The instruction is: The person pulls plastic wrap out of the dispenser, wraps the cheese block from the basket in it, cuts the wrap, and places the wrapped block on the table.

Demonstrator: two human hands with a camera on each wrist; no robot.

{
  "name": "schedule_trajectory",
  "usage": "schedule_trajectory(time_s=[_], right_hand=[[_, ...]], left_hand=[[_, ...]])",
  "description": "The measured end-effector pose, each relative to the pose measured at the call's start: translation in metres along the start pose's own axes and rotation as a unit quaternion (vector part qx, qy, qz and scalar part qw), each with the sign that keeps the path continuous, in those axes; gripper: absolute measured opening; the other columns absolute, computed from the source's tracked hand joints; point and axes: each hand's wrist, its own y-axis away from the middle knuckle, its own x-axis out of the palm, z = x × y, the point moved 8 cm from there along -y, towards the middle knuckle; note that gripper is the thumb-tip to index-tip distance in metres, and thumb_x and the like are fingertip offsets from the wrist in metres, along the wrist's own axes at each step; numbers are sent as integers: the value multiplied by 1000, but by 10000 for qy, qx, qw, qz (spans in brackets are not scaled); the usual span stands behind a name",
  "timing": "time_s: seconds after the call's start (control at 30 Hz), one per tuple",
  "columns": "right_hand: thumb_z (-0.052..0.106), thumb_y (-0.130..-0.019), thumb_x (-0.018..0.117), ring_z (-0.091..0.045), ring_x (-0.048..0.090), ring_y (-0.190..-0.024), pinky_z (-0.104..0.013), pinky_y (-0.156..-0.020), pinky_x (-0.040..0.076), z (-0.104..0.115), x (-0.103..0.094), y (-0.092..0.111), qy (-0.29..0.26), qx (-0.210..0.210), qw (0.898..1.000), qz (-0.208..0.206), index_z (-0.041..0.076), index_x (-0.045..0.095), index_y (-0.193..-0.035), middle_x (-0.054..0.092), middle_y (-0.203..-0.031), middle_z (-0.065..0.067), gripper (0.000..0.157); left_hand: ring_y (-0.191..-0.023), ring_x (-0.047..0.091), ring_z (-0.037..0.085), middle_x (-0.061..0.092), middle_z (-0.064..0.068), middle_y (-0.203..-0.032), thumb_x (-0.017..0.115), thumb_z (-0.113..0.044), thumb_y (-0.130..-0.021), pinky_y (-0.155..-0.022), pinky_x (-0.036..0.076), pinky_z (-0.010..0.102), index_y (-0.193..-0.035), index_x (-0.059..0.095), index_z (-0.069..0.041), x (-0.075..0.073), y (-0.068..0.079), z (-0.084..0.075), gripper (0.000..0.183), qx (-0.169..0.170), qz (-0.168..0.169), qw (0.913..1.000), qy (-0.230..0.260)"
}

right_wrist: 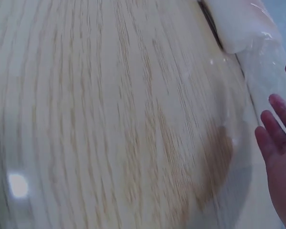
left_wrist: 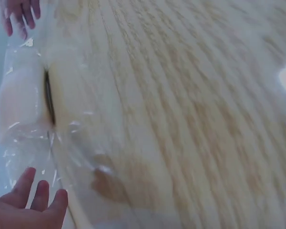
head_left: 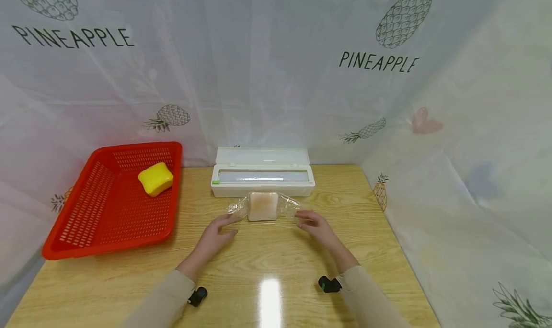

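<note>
A pale pink and white block (head_left: pixel 263 206), rounded at its corners, sits on the wooden table with clear plastic film (head_left: pixel 288 205) around it. Loose film spreads out to its left and right. My left hand (head_left: pixel 217 233) is at the left end of the film, fingers relaxed and thumb apart; in the left wrist view the fingers (left_wrist: pixel 41 195) are spread beside the crinkled film. At the right end, my right hand (head_left: pixel 316 226) has its fingertips against the film's edge. The right wrist view shows those fingers (right_wrist: pixel 276 131) loosely extended, with the wrapped block (right_wrist: pixel 243 24) beyond.
Behind the block stands a white cling film dispenser (head_left: pixel 263 189), its lid raised and a film roll inside. A red plastic basket (head_left: pixel 172 213) on the left holds a yellow block (head_left: pixel 156 178). A pineapple-print curtain (head_left: pixel 276 79) hangs along the table's back and right side.
</note>
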Motion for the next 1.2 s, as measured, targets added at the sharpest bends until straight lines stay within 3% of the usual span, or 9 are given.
schedule_trajectory(time_s=[0.17, 0.3, 0.43, 0.57, 0.73, 0.83, 0.9, 1.07, 1.2], right_hand=[[-1, -92, 63, -44, 51, -120, -25, -90, 48, -15, -2, -2, -419, 396, 9971, -504, -14, 53, -129, 55, -129, -29, 40], [-7, -91, 63, -43, 55, -117, -23, -87, 51, -31, -7, -6, -925, 476, 9902, -937, -18, 52, -127, 58, -123, -32, 39], [-9, -89, 65, -28, 63, -108, -24, -86, 52, -44, -15, -13, -1369, 489, 9806, -1315, -15, 54, -127, 60, -121, -30, 40], [-9, -86, 68, -14, 66, -94, -32, -86, 54, -40, -24, -17, -1326, 462, 9783, -1523, -14, 55, -128, 60, -123, -29, 44], [-10, -86, 67, -20, 63, -94, -28, -82, 54, -17, -31, -17, -818, 275, 9878, -1293, -11, 57, -127, 58, -125, -28, 43], [-9, -87, 67, -24, 61, -97, -23, -80, 53, -7, -32, -18, -605, 156, 9921, -1083, -10, 57, -128, 58, -126, -26, 43], [-10, -87, 66, -29, 61, -98, -26, -80, 54, -9, -34, -20, -589, 166, 9934, -973, -10, 56, -129, 56, -127, -27, 43], [-12, -87, 64, -33, 61, -98, -33, -79, 56, -18, -40, -24, -544, 247, 9959, -684, -9, 55, -131, 52, -129, -29, 45], [-9, -88, 65, -21, 62, -92, -36, -75, 57, -19, -44, -22, -273, 268, 9975, -592, -5, 56, -132, 53, -130, -23, 45]], left_hand=[[-128, 44, 41, 57, 20, -132, 69, 3, -86, -108, 31, 55, -121, 68, -2, 3, -7, 12, 35, -282, -184, 9994, 23], [-128, 44, 42, 56, 22, -132, 68, 2, -87, -105, 35, 56, -122, 67, -1, -3, -11, 17, 35, -316, -394, 9987, -55], [-128, 46, 38, 58, 18, -131, 69, -1, -88, -101, 41, 53, -121, 68, -3, -9, -14, 18, 33, -368, -488, 9981, 40], [-117, 56, 32, 64, 14, -120, 72, 0, -86, -99, 45, 46, -120, 68, -2, -17, -19, 13, 35, -161, -639, 9977, 147], [-99, 63, 28, 59, 20, -117, 71, 7, -84, -97, 46, 33, -126, 63, 4, -23, -27, 3, 43, 226, -509, 9970, 534], [-96, 63, 27, 56, 20, -120, 71, 7, -84, -93, 47, 23, -129, 60, 2, -25, -30, 0, 47, 185, -366, 9965, 732], [-95, 61, 27, 55, 18, -121, 71, 7, -84, -88, 50, 21, -131, 60, 1, -27, -32, 0, 48, 105, -288, 9964, 785], [-92, 61, 22, 57, 12, -124, 74, 3, -84, -78, 53, 24, -133, 59, -4, -34, -34, 0, 52, 124, -98, 9998, 147], [-91, 62, 22, 57, 13, -125, 73, 6, -82, -75, 54, 26, -134, 58, -3, -41, -33, 2, 55, 207, -22, 9997, -135]])
